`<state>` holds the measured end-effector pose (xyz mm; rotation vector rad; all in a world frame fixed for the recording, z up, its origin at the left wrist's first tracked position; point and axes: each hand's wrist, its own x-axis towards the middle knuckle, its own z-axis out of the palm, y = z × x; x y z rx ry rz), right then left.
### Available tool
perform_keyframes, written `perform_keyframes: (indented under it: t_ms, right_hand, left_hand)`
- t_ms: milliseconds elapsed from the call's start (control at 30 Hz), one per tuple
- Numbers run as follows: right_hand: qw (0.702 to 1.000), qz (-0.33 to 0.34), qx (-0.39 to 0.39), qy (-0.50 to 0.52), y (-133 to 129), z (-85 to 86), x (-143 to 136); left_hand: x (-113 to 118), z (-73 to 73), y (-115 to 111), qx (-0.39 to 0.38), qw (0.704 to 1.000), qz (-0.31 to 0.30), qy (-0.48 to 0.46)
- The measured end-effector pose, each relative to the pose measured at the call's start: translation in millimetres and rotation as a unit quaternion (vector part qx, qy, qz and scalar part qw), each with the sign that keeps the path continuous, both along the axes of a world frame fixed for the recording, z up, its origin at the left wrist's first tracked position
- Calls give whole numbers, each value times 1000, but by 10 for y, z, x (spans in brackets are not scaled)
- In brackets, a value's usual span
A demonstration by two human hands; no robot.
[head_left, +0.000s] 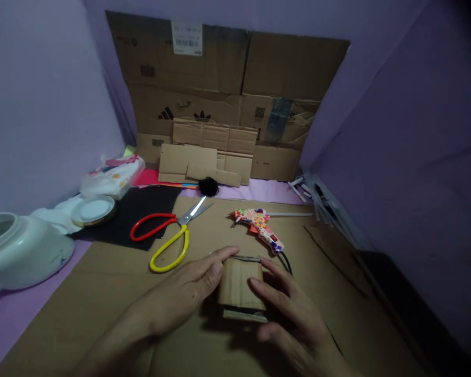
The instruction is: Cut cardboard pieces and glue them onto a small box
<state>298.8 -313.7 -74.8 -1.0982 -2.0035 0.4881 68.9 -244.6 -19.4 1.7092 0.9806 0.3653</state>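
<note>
A small cardboard box with a smooth tan top sits between my two hands, with a thin cardboard edge at its far end and another strip at its near end. My left hand presses along its left side, fingers together and thumb on top. On the right side, my right hand grips it with bent fingers, fingertips touching the top and far corner. The box's underside is hidden. Beyond it lies a flower-patterned glue gun with a glue stick in its back. Scissors with one red and one yellow handle lie open left of that.
Cardboard covers the work surface. At the left are a white ceramic pot, a round lid, black paper and a tissue pack. Black yarn lies at the back; glue sticks lie at the right.
</note>
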Motion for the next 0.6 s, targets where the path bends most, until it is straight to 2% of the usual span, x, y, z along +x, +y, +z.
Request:
perform_keyframes:
  t_ms: [167, 367, 600]
  right_hand:
    - [1000, -6, 23, -10, -6, -23, 14]
    - [997, 13, 80, -11, 65, -51, 6]
    - [997, 15, 70, 5, 101, -30, 12]
  left_hand:
    - [97, -89, -8, 10, 999, 16, -44]
    - [137, -27, -22, -31, 996, 52, -69]
    - [162, -7, -23, -64, 992, 66, -87]
